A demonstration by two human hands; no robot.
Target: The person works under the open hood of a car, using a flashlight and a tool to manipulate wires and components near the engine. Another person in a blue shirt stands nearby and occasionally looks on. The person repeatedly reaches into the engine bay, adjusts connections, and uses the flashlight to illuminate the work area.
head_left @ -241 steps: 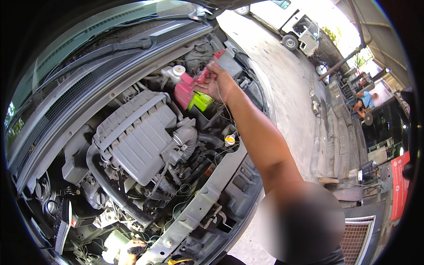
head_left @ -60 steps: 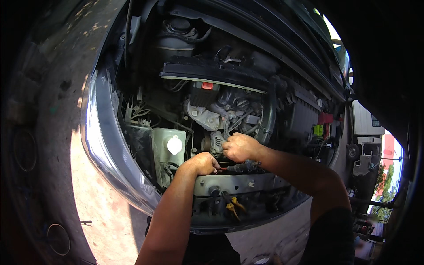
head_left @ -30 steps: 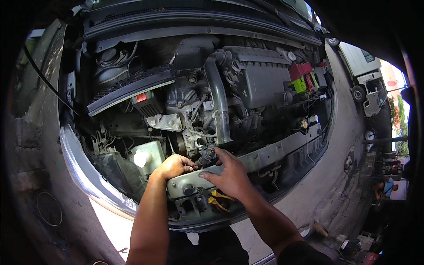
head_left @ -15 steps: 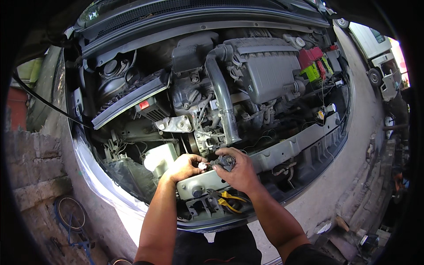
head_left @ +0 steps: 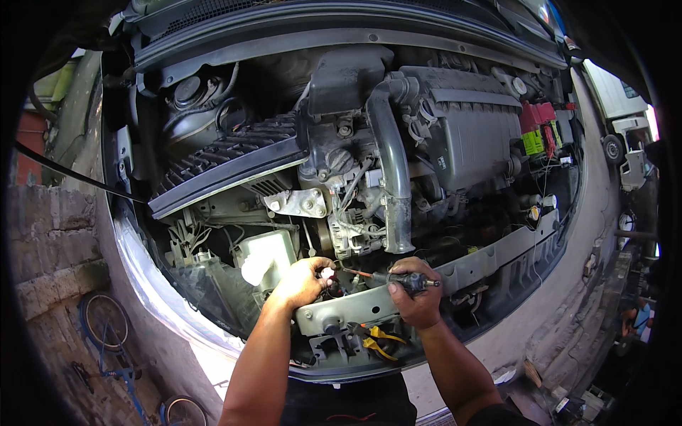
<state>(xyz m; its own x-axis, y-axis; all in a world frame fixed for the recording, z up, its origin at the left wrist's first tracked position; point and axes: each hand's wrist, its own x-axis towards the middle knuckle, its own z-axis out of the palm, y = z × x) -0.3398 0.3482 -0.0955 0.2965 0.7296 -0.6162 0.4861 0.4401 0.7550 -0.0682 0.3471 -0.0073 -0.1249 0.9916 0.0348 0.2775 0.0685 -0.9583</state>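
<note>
My left hand (head_left: 300, 285) is closed at the front crossmember (head_left: 341, 310), its thumb and fingers pinching a small white connector (head_left: 327, 273) with a reddish edge. In my right hand (head_left: 415, 298) lies a thick dark-handled tool (head_left: 410, 282) with a thin reddish shaft. The shaft points left toward the connector, its tip a short way from my left fingers; whether it touches anything I cannot tell. Below the crossmember, yellow-handled pliers (head_left: 383, 341) rest on the front bumper area, between my forearms, touched by neither hand.
A black intake pipe (head_left: 398, 192) comes down just beyond my hands, near the alternator (head_left: 353, 234). At left stands a whitish reservoir (head_left: 266, 255). The battery with a red cover (head_left: 538, 115) sits far right. A bicycle (head_left: 106, 323) leans outside at left.
My right hand has shifted right, away from my left, and the tool's thin shaft now shows between them. My left hand still pinches the connector. The view has shifted.
</note>
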